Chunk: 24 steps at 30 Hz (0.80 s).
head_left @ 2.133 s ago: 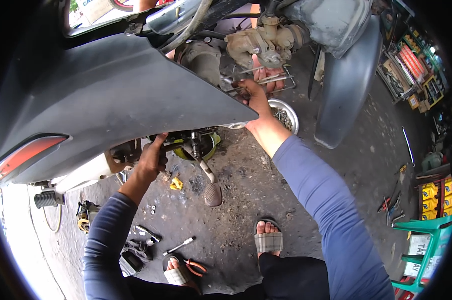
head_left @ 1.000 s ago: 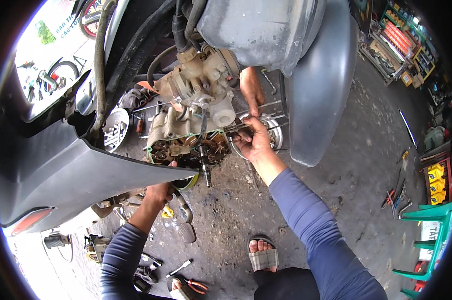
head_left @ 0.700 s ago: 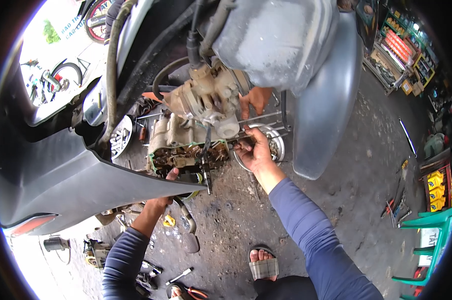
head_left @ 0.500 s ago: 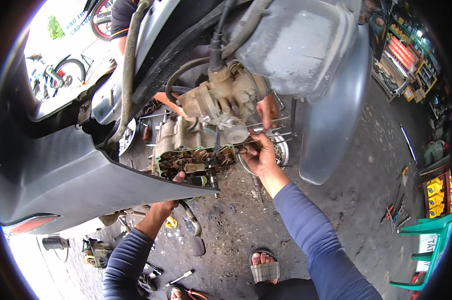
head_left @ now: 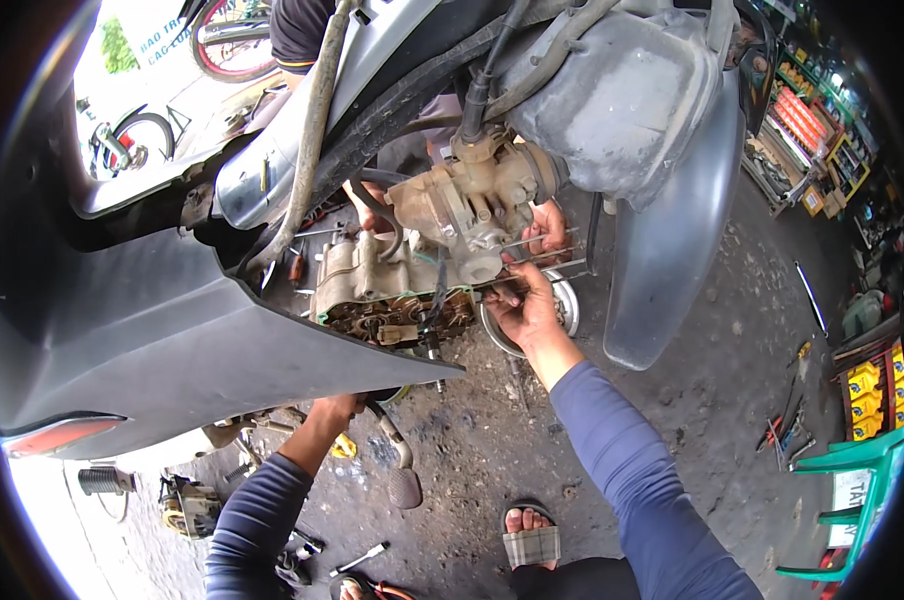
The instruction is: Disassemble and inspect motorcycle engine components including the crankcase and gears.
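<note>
A motorbike's opened engine [head_left: 387, 318], with exposed internals and long metal studs, lies below a dirty carburetor [head_left: 442, 205]. My right hand [head_left: 520, 310] is at the engine's right end, fingers curled by the studs; what they grip is unclear. My left hand [head_left: 337, 408] reaches under the dark grey body panel [head_left: 172, 330], its fingers mostly hidden. A co-worker's right hand [head_left: 547, 232] is just beyond mine at the studs, and their left hand [head_left: 370, 208] is behind the carburetor. A metal bowl [head_left: 567, 300] sits on the floor beneath my right hand.
A grey front mudguard [head_left: 662, 300] hangs at the right. On the floor lie loose tools [head_left: 362, 560], an orange-handled screwdriver [head_left: 297, 268] and a removed part [head_left: 187, 505]. Right: shelves [head_left: 812, 150], yellow containers [head_left: 872, 400], green plastic chair [head_left: 872, 460]. Parked motorbikes [head_left: 132, 140] stand at upper left.
The view has shifted, bringing the engine out from behind the panel. A co-worker's dark sleeve and left hand have come into sight. My right hand stays at the studs; my left stays under the panel.
</note>
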Each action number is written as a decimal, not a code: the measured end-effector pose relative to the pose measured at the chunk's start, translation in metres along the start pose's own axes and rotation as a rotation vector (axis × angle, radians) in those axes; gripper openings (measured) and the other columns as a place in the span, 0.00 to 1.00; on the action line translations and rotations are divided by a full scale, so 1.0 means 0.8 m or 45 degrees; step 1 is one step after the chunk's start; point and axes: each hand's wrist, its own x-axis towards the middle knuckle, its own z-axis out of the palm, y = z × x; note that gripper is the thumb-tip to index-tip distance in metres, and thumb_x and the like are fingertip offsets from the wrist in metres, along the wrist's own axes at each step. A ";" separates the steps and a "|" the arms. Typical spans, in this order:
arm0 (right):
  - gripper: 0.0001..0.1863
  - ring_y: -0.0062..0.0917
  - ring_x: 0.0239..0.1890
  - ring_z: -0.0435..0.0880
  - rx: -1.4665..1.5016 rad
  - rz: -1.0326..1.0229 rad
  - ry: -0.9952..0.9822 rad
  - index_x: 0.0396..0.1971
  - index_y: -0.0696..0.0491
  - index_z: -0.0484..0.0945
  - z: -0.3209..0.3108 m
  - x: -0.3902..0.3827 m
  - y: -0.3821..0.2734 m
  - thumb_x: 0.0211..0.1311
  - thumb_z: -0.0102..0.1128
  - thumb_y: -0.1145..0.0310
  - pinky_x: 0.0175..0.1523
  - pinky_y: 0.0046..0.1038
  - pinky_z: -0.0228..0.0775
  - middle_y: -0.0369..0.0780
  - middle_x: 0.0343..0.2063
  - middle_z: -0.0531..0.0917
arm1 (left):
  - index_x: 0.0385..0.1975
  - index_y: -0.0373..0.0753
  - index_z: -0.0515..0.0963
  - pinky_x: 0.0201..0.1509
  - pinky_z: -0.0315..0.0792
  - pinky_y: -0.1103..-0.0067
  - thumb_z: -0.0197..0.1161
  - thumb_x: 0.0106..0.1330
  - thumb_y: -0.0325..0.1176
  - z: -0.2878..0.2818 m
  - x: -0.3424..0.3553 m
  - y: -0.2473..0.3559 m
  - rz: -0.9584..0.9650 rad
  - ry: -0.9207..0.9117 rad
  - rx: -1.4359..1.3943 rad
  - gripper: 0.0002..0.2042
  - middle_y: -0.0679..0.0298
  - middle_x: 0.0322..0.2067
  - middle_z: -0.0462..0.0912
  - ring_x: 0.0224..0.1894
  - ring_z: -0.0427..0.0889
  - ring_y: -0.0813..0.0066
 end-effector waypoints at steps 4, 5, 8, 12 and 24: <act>0.06 0.14 0.11 0.60 -0.057 -0.018 0.080 0.24 0.51 0.73 0.012 0.007 0.004 0.51 0.61 0.67 0.31 0.25 0.62 0.29 0.13 0.69 | 0.14 0.50 0.66 0.13 0.42 0.83 0.60 0.59 0.60 -0.002 0.003 -0.003 -0.012 0.006 0.034 0.23 0.78 0.10 0.56 0.09 0.49 0.86; 0.06 0.14 0.11 0.60 -0.057 -0.014 0.080 0.24 0.51 0.73 0.010 0.009 0.005 0.51 0.61 0.67 0.31 0.25 0.62 0.29 0.13 0.69 | 0.14 0.50 0.66 0.13 0.42 0.83 0.60 0.59 0.60 -0.008 0.011 -0.014 -0.014 0.010 0.033 0.23 0.78 0.10 0.56 0.09 0.49 0.86; 0.07 0.15 0.11 0.60 -0.021 0.018 0.047 0.21 0.49 0.72 0.003 0.014 0.006 0.51 0.62 0.68 0.31 0.25 0.62 0.29 0.13 0.69 | 0.27 0.45 0.76 0.14 0.51 0.83 0.58 0.63 0.55 -0.022 0.029 -0.034 0.108 -0.019 0.174 0.18 0.72 0.13 0.64 0.12 0.59 0.83; 0.06 0.15 0.11 0.60 -0.035 0.020 0.022 0.23 0.49 0.73 -0.001 0.013 0.007 0.50 0.61 0.68 0.31 0.25 0.62 0.29 0.11 0.67 | 0.23 0.43 0.77 0.14 0.54 0.83 0.63 0.56 0.59 -0.016 0.018 -0.023 -0.001 0.044 0.115 0.22 0.71 0.13 0.64 0.12 0.59 0.81; 0.10 0.13 0.13 0.60 0.048 0.038 0.016 0.36 0.49 0.76 -0.029 0.010 0.012 0.51 0.60 0.68 0.33 0.25 0.63 0.28 0.14 0.66 | 0.21 0.41 0.76 0.15 0.54 0.83 0.64 0.56 0.59 -0.006 0.007 -0.012 0.047 0.036 0.181 0.23 0.70 0.13 0.65 0.12 0.59 0.81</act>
